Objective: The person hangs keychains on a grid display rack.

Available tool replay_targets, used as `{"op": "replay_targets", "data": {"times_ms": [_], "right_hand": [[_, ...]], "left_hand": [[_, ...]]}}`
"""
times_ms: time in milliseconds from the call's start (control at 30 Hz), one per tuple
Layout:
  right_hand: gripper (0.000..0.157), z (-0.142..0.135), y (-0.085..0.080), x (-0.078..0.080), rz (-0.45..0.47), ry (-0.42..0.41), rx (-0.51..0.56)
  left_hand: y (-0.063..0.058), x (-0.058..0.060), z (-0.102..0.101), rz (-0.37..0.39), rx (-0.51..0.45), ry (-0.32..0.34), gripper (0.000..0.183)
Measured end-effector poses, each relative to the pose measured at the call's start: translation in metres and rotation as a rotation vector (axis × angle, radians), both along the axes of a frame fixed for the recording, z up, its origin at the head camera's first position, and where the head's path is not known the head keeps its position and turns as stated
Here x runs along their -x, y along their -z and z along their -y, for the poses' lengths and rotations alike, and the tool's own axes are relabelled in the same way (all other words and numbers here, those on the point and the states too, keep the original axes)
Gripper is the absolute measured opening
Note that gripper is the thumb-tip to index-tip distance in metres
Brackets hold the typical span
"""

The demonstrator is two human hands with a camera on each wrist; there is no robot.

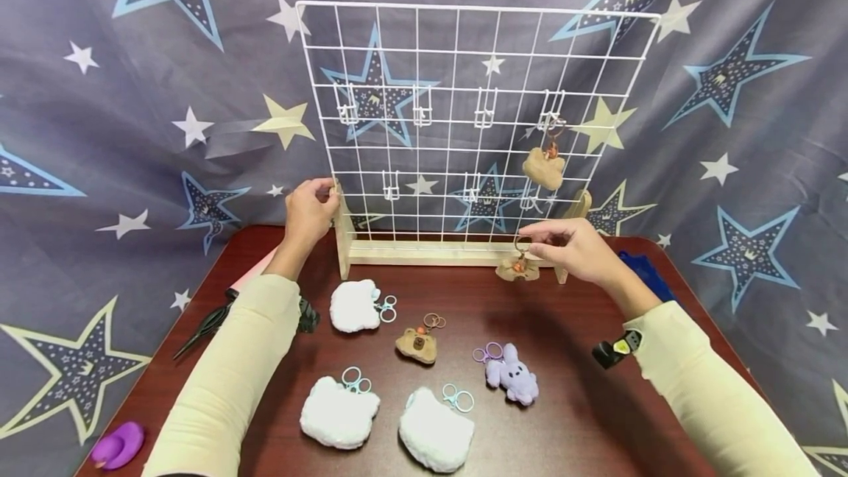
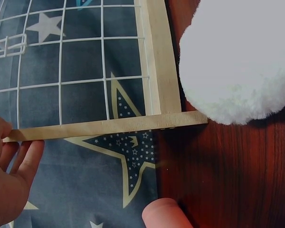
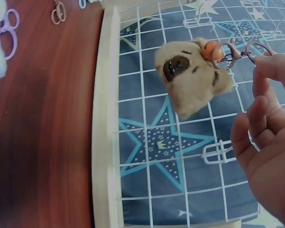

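At the left side of a white wire grid rack [image 1: 477, 8], my left hand [image 1: 308, 210] grips its wooden upright [image 1: 343, 238], thumb on one side and fingers on the other. My right hand [image 1: 578, 250] pinches the metal ring of a brown plush keychain [image 3: 190, 78] between thumb and fingertips. This keychain has a dark snout and an orange ball on its head, and it hangs before the lower right of the grid. Just above, a similar brown plush keychain [image 1: 545, 168] hangs from an upper-row hook [image 1: 549, 120]. A lower hook [image 1: 530, 201] is near my right fingertips.
On the table lie several white plush keychains [image 1: 339, 414], another brown one [image 1: 417, 345] and a purple rabbit keychain [image 1: 514, 375]. Other white hooks [image 1: 422, 115] line the grid. A purple rubber duck [image 1: 119, 445], a pink-and-black tool [image 1: 212, 321] and blue cloth [image 1: 645, 274] sit near the edges.
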State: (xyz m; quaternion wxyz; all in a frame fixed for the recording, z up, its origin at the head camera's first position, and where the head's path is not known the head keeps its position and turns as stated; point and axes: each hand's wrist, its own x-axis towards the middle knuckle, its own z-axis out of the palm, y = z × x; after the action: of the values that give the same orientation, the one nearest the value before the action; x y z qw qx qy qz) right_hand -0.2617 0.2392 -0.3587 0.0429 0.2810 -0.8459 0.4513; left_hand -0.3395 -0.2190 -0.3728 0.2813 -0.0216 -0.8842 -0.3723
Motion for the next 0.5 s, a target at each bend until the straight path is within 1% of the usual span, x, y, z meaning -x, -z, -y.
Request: {"op": "replay_targets", "data": {"times_ms": [100, 333, 400, 500], "right_hand": [[0.027, 0.005, -0.007, 0.002, -0.014, 0.022, 0.000], [0.027, 0.017, -0.023, 0.008, -0.021, 0.044, 0.048], [0.028, 0.020, -0.029, 0.011, -0.019, 0.057, 0.060], [0.029, 0.026, -0.038, 0.015, -0.041, 0.089, 0.069]], "left_hand": [[0.000, 0.000, 0.000, 0.002, -0.004, 0.000, 0.028], [0.000, 0.000, -0.001, 0.012, 0.004, -0.004, 0.029], [0.000, 0.000, -0.001, 0.010, 0.004, -0.003, 0.029], [0.000, 0.000, -0.001, 0.008, 0.002, 0.000, 0.029]]}}
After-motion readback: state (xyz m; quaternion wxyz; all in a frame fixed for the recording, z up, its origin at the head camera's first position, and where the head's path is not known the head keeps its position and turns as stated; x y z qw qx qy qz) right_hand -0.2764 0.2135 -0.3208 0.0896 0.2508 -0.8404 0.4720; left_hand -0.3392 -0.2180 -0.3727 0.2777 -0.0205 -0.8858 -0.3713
